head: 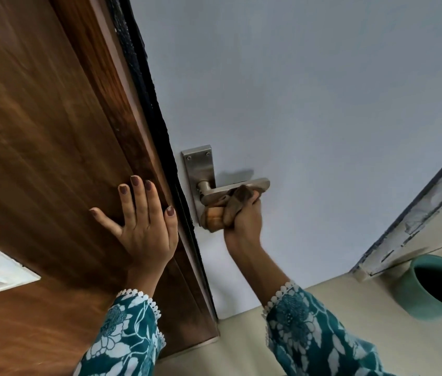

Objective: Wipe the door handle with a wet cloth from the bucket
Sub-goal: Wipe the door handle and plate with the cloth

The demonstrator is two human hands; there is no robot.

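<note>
Head view shows the door handle [237, 189] as a metal lever on the pale door [322, 104], its long axis running sideways away from the backplate [200, 164]. Just under the lever, the right hand [244, 218] is clenched around a brownish cloth [234, 204] that touches it, so this hand is nearer. Left of the handle, the left hand [143, 226] lies flat with spread fingers on the wooden panel [38, 131], grasping nothing. I judge the wipe should follow the lever's length. The bucket [439, 286] stands well to the lower right.

Steel lever door handle [238, 187], brown cloth [230, 206] bunched beneath; teal bucket [431, 287] on floor
</note>
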